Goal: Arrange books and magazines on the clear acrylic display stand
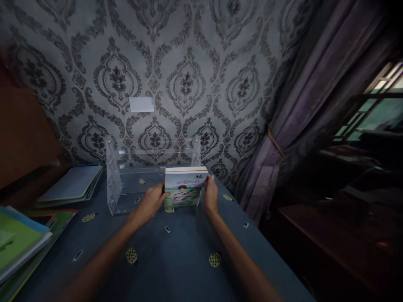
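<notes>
Between my two hands a book (184,188) stands upright, its illustrated cover with a figure on green grass facing me. My left hand (153,200) grips its left edge, thumb on the front cover. At the right edge my right hand (210,195) closes on the book, its fingers partly hidden behind it. The book is at the right front part of a clear acrylic rack (113,180), covering part of the rack's right side. Whether it rests on the lowest tier, I cannot tell.
Piled books (22,239) lie at the left edge of the blue-clothed table (176,260). Behind them are blue-covered books (71,182) and a brown box (25,134). A patterned wall (185,50) rises behind the rack; a tied curtain (283,121) hangs right.
</notes>
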Motion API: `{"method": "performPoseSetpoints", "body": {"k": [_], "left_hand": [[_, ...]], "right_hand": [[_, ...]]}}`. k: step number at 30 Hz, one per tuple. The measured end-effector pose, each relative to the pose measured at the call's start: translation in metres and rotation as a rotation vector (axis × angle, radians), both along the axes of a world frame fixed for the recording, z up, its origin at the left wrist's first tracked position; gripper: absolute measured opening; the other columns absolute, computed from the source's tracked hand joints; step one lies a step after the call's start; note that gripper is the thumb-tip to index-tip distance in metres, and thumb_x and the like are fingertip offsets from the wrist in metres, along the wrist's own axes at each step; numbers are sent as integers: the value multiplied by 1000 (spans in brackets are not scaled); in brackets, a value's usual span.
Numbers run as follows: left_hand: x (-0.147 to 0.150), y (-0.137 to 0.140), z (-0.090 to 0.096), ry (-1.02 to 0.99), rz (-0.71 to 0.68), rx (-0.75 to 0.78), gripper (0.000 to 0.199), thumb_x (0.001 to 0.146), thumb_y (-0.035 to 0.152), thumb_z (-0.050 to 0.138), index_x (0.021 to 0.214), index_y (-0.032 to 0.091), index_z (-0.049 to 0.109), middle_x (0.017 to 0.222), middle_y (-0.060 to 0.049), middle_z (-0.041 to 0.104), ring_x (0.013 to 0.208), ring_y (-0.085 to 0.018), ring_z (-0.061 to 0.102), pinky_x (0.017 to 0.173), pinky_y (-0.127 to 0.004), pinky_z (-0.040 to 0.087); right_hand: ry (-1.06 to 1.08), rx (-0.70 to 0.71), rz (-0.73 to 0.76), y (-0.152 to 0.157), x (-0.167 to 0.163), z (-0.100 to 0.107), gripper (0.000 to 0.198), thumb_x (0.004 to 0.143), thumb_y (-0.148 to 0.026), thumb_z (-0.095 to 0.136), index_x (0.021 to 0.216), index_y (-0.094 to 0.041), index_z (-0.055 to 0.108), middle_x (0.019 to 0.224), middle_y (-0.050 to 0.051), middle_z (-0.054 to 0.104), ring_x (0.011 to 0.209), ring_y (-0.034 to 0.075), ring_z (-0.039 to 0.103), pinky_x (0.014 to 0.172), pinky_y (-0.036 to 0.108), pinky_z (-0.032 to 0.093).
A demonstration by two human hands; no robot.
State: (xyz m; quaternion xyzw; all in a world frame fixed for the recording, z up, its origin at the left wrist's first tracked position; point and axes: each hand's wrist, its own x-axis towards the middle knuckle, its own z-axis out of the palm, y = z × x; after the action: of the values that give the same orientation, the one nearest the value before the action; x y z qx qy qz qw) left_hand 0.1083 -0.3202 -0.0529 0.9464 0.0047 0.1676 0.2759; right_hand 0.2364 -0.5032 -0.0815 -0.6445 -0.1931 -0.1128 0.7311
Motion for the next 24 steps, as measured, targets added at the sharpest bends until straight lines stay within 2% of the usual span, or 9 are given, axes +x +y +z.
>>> {"method": "performPoseSetpoints", "body": {"k": [5,10,15,21,24], "left_hand": [[-3,-6,-2,-10,31,1,10,97,27,45,93,20,50,103,-13,70,98,-28,67,81,-35,49],[2,-7,-4,31,74,16,10,97,24,44,96,19,53,102,-13,71,97,-27,69,81,-34,49],[0,-3,-3,21,29,-8,14,97,27,45,98,18,55,105,-14,71,99,-28,68,83,-36,50],[-7,17,-2,-44,-71,-93,23,95,23,45,114,17,57,106,-9,71,100,-23,67,88,-34,50],[-7,23,-4,-25,-44,-102,27,93,19,44,115,16,58,104,-9,72,99,-23,67,89,-34,50]], "right_hand": [[195,53,-32,12,0,-36,77,79,-82,38,98,-18,75,102,10,77,100,29,68,90,39,52],[245,84,-51,15,-1,-50,78,77,-82,41,97,-16,76,107,11,77,103,30,68,94,39,50],[191,101,-55,13,-3,-44,76,79,-80,43,100,-16,76,108,11,76,105,29,67,96,41,49],[42,147,-109,6,-2,-22,69,86,-72,42,121,-18,67,124,8,69,122,25,56,107,42,40],[15,155,-116,1,-1,-16,64,86,-69,46,118,-18,68,118,9,70,118,25,58,104,42,42]]}}
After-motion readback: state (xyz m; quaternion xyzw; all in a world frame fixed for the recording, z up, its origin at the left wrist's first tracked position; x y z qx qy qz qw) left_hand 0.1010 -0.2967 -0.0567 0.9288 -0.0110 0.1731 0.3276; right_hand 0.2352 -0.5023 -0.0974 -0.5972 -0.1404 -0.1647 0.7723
